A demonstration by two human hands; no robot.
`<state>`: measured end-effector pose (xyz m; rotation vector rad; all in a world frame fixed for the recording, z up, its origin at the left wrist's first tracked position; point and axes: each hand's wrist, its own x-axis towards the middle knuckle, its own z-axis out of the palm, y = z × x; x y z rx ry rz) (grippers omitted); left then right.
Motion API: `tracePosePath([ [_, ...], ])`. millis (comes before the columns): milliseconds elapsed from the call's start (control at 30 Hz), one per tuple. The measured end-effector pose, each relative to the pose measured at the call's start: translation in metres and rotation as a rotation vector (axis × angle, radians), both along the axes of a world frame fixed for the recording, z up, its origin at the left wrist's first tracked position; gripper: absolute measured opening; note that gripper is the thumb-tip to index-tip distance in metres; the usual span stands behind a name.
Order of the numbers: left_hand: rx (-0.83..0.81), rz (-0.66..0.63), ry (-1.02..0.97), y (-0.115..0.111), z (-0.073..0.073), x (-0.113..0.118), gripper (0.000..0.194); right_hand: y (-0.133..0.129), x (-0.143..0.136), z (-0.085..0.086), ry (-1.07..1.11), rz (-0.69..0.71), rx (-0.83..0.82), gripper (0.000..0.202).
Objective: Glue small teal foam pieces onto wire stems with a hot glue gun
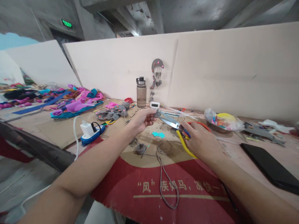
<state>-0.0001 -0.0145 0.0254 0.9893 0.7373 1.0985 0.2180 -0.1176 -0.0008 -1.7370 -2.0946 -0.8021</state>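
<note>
My left hand (143,120) pinches a small grey piece (158,113), perhaps felt, between thumb and fingers. Held in my right hand (198,139) is a pair of scissors (172,122) with yellow and red handles. Its blades point left and reach the grey piece; I cannot tell whether they are cutting into it. Below the blades, a bright turquoise cut-out (158,134) lies on the cardboard. Nearer to me lie a small coil of grey cord (140,149) and a long loose loop of cord (161,168).
A water bottle (141,95) stands by the upright board, beside a small white digital display (154,105). A grey moon-shaped hanging (158,66) is on the board. Left are grey pieces (109,113), a blue power strip (92,135) and coloured fabric (79,101); right, a metal bowl (218,127) and phone (268,166).
</note>
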Motion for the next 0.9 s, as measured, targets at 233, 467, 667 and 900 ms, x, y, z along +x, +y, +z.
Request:
tracePosePath([
  [233,-0.031,-0.021,0.007,-0.0006,0.0005,0.0007,0.005,-0.0005,0.0012,-0.0032,-0.052,-0.065,0.012,0.037],
  [467,-0.057,-0.021,0.0,-0.0019,0.0033,0.0008,0.01,-0.0015,0.0003,-0.0025,-0.066,-0.076,-0.005,0.037],
  [667,-0.069,-0.022,-0.001,-0.0039,0.0059,0.0016,0.009,-0.001,0.0016,-0.0036,-0.058,-0.041,0.038,0.035],
  [900,-0.094,-0.014,-0.009,-0.0072,0.008,0.0025,0.01,-0.0005,0.0027,-0.0043,-0.053,-0.026,0.036,0.037],
])
